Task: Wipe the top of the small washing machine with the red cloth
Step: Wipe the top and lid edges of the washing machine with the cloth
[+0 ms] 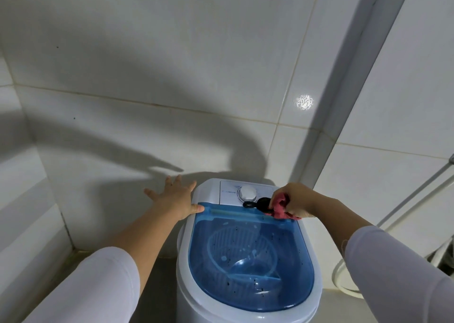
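Overhead, white wall tiles (172,52) (glossy) back the washing machine (248,305).

A small white washing machine (248,305) stands at the lower centre of the frame against a white tiled wall (172,52). Its clear blue lid (248,261) is shut, with dark specks on it and a basket visible beneath. At the back, above the lid, sits a white dial (247,193) on the control panel, with a black object (261,203) just to its right. The right hand (293,198) grips a bunched red cloth (281,208) against the lid's back right corner, touching the black object. The left hand (175,197) is spread open, thumb resting on the lid's back left corner. Both arms wear white sleeves (98,288).
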`<state>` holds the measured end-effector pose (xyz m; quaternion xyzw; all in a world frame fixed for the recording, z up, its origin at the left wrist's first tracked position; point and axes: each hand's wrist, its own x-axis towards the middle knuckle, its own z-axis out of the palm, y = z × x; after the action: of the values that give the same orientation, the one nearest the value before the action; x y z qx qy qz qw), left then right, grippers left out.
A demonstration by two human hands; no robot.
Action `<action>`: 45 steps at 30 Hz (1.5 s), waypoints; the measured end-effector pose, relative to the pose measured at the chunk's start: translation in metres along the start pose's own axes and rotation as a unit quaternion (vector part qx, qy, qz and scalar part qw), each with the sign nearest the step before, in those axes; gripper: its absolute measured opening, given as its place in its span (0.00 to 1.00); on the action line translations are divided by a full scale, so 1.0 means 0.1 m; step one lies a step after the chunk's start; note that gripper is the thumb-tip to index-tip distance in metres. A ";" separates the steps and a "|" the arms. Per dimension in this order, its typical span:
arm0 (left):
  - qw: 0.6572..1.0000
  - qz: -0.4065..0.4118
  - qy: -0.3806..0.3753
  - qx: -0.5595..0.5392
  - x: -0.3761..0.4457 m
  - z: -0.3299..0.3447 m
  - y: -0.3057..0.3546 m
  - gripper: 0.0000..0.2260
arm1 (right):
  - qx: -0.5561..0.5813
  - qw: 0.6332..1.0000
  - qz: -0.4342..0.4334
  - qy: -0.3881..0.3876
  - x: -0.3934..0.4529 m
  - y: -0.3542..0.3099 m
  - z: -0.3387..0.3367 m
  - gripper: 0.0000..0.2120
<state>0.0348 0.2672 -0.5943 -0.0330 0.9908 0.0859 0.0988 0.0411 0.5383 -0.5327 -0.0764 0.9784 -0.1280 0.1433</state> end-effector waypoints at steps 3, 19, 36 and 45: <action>1.000 0.003 0.013 -0.004 -0.01 0.01 0.00 0.36 | 0.060 0.998 0.021 0.020 -0.09 0.06 -0.06 0.18; 0.995 0.009 -0.014 -0.102 -0.42 0.08 -0.25 0.51 | 0.141 0.978 -0.140 0.058 -0.29 -0.78 0.05 0.17; 0.985 -0.002 -0.037 -0.165 -0.56 0.34 -0.36 0.56 | 0.093 0.984 -0.125 0.081 -0.12 -1.18 0.52 0.16; 0.991 0.013 -0.038 -0.128 -0.65 0.23 -0.29 0.52 | 0.090 0.990 -0.102 0.023 -0.01 -1.18 0.37 0.21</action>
<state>0.1047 0.2462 -0.6086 -0.0291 0.9675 0.2146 0.1304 0.0664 0.4172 -0.5344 -0.1598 0.9531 -0.2307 0.1133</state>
